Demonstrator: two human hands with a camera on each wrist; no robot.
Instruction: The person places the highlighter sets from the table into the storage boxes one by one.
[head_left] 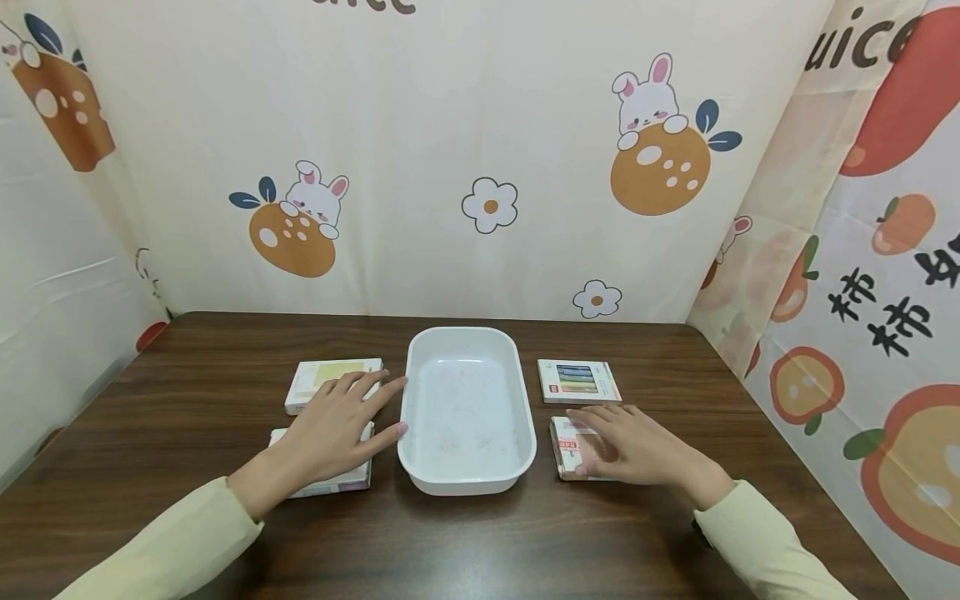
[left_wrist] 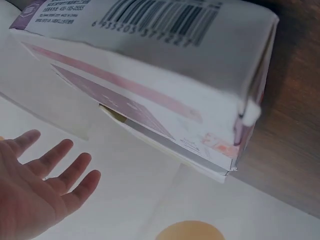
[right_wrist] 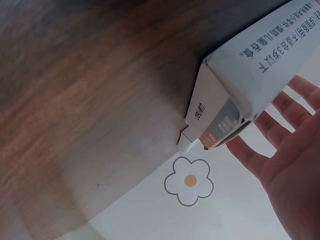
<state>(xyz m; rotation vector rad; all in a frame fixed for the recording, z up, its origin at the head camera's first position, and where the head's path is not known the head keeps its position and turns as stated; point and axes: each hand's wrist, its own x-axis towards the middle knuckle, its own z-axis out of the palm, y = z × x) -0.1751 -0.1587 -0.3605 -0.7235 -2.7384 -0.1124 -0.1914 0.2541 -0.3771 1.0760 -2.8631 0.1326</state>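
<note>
A white rectangular tray (head_left: 467, 408) stands between two pairs of flat boxes. My left hand (head_left: 337, 421) is spread over the left pair, with index finger and thumb tips right at the tray's left rim. Below that hand lie a white box with a yellow panel (head_left: 303, 385) and a nearer white box (head_left: 352, 481), mostly covered. The nearer box (left_wrist: 145, 65) shows a barcode and purple print in the left wrist view. On the right, my right hand (head_left: 637, 446) reaches over a small white printed box (head_left: 566, 446), its fingers (right_wrist: 280, 112) extended beside the box and partly hidden behind it.
Behind the right hand lies a white box with a window showing colored sticks (head_left: 577, 381). All stand on a dark wooden table (head_left: 480, 550). A printed curtain (head_left: 420, 108) closes the back, with more printed cloth (head_left: 862, 333) along the right side.
</note>
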